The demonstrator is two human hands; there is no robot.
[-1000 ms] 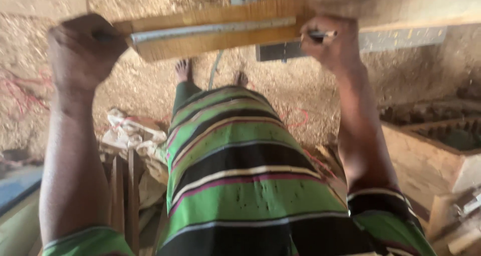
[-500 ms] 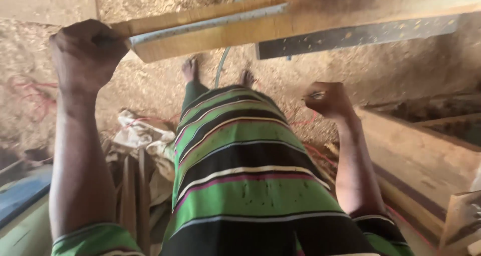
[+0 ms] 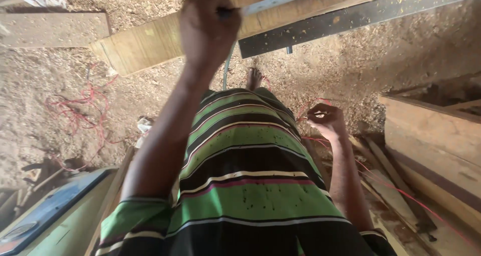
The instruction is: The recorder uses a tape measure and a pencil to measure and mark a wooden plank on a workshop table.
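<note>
Two hands show: the left hand (image 3: 209, 28) raised in a fist, the right hand (image 3: 326, 120) lowered by the hip. One long wooden plank (image 3: 150, 40) crosses the top, with one metal ruler (image 3: 280, 0) lying along it and one dark metal bar (image 3: 350, 18) just beneath. One bare foot (image 3: 254, 78) stands in the sawdust (a second cannot be made out). One tangle of red cord (image 3: 75, 113) lies at the left. One striped shirt (image 3: 245, 176) fills the middle, and one wooden crate (image 3: 431, 135) sits at the right.

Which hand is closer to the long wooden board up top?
Left. The left hand is raised against the wooden board, fist closed at its edge. The right hand hangs low beside the striped shirt, well away from the board.
</note>
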